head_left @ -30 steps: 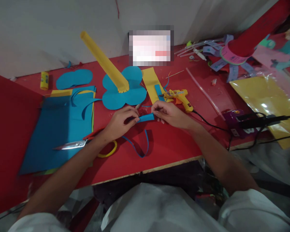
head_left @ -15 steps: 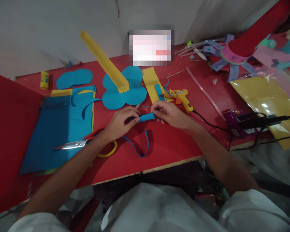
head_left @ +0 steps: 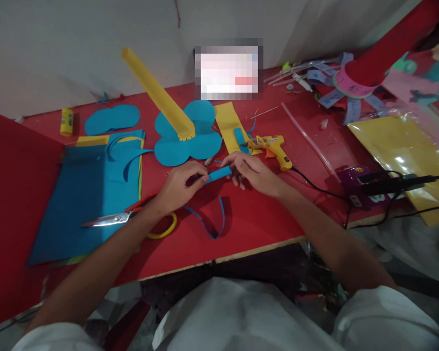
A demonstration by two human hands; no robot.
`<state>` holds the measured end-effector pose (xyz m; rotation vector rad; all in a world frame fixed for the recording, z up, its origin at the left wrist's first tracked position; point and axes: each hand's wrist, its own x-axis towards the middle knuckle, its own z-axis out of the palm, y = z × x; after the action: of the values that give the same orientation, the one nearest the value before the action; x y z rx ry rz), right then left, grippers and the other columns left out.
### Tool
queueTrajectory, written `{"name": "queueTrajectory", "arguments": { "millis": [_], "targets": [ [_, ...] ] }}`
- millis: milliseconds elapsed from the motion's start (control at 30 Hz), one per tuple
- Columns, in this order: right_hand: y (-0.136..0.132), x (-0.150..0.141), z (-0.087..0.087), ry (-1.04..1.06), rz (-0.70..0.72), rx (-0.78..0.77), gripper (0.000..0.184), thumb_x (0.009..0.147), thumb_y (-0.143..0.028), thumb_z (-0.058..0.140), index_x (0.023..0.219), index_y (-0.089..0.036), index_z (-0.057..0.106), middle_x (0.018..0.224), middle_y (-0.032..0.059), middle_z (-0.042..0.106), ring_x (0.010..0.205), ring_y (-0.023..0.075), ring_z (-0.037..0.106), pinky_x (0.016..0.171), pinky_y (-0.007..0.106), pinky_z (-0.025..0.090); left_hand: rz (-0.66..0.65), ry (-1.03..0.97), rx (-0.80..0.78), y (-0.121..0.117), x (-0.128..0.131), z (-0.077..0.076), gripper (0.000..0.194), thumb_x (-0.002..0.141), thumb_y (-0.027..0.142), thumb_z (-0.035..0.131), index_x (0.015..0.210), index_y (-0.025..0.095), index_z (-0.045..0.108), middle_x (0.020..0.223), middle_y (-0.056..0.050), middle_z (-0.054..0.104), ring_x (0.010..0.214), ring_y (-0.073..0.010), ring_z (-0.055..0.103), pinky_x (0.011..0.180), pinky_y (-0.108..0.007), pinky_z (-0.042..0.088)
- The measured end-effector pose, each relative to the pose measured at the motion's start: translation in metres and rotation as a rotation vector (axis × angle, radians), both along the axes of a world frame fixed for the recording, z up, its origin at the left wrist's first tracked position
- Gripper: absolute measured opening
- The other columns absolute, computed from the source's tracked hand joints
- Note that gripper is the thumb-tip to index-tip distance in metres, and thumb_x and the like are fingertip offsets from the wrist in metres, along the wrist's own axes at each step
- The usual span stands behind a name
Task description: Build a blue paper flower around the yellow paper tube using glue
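Observation:
A short folded strip of blue paper (head_left: pixel 220 173) is held between my two hands, just above the red table. My left hand (head_left: pixel 183 187) pinches its left end between thumb and fingers. At the other end, the fingers of my right hand (head_left: pixel 250 173) curl loosely about the strip, some of them behind it. Beyond my hands lies a blue petal-shaped paper cutout (head_left: pixel 171 150) with a yellow paper tube (head_left: pixel 157 90) standing tilted on it. Scissors (head_left: pixel 111 219) lie partly under my left forearm. A thin blue paper loop (head_left: pixel 222 214) rests in front of my hands.
A yellow glue gun (head_left: pixel 274 144) with a black cord lies by yellow paper (head_left: pixel 229 122). Blue sheets (head_left: pixel 76 195), a glue stick (head_left: pixel 67 122) and another blue cutout (head_left: pixel 113 119) are left. A purple box (head_left: pixel 356 180) and wrapped yellow sheets (head_left: pixel 391 146) sit right. The table's front edge (head_left: pixel 223 258) is near.
My right hand has moved slightly left, and its thumb has shifted off the strip's right end. That end now tilts up a little. My left hand keeps its pinch.

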<state>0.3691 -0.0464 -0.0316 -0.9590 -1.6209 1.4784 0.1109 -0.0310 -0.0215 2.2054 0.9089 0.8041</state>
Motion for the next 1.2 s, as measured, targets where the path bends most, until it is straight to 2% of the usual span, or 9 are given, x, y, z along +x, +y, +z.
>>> {"name": "queueTrajectory", "arguments": {
  "millis": [100,233,333,533,767,1200],
  "targets": [
    [-0.001,-0.004,-0.002,0.004,0.006,-0.022,0.055,0.1,-0.074,0.05,0.108,-0.02,0.058,0.084,0.0016,0.065,0.06,0.0096,0.057,0.045,0.02,0.042,0.021,-0.028,-0.015,0.001,0.0,-0.001,0.031,0.105,0.045,0.059,0.09,0.02,0.067,0.095,-0.007,0.075,0.093,-0.0196,0.069,0.087,-0.032,0.052],
    [-0.003,-0.008,-0.002,-0.054,-0.028,0.011,0.044,0.095,-0.062,0.067,0.103,-0.02,0.06,0.079,-0.001,0.063,0.058,0.0087,0.055,0.047,0.02,0.042,0.018,-0.026,0.002,0.001,0.0,-0.002,0.032,0.105,0.046,0.058,0.089,0.02,0.068,0.094,-0.007,0.075,0.093,-0.0197,0.069,0.086,-0.032,0.052],
    [-0.002,-0.013,-0.003,-0.043,-0.081,0.035,0.041,0.092,-0.059,0.072,0.098,-0.019,0.062,0.072,-0.0028,0.062,0.054,0.0083,0.054,0.046,0.021,0.042,0.015,-0.031,0.026,0.0,0.001,-0.002,0.03,0.104,0.044,0.06,0.089,0.02,0.068,0.093,-0.006,0.076,0.092,-0.0194,0.07,0.085,-0.031,0.052],
    [-0.003,-0.02,-0.006,0.016,-0.172,-0.004,0.042,0.09,-0.06,0.073,0.09,-0.019,0.062,0.067,-0.0033,0.062,0.048,0.0083,0.055,0.04,0.02,0.043,0.008,-0.04,0.044,0.0,0.0,-0.003,0.025,0.104,0.039,0.062,0.091,0.019,0.069,0.094,-0.006,0.076,0.093,-0.0189,0.071,0.085,-0.03,0.052],
    [-0.004,-0.022,-0.004,0.018,-0.172,0.018,0.041,0.09,-0.058,0.073,0.087,-0.019,0.062,0.066,-0.0036,0.062,0.046,0.0075,0.056,0.039,0.019,0.043,0.021,-0.03,0.014,0.0,0.001,-0.001,0.032,0.104,0.047,0.06,0.091,0.02,0.069,0.095,-0.007,0.076,0.093,-0.0199,0.072,0.085,-0.032,0.054],
    [-0.005,-0.022,-0.003,0.017,-0.185,0.02,0.042,0.092,-0.059,0.071,0.083,-0.019,0.061,0.065,-0.0034,0.062,0.047,0.0067,0.055,0.039,0.017,0.042,0.029,-0.027,0.022,-0.002,0.002,0.0,0.026,0.104,0.041,0.062,0.092,0.019,0.068,0.093,-0.005,0.074,0.088,-0.0168,0.068,0.08,-0.028,0.051]
  ]
}}
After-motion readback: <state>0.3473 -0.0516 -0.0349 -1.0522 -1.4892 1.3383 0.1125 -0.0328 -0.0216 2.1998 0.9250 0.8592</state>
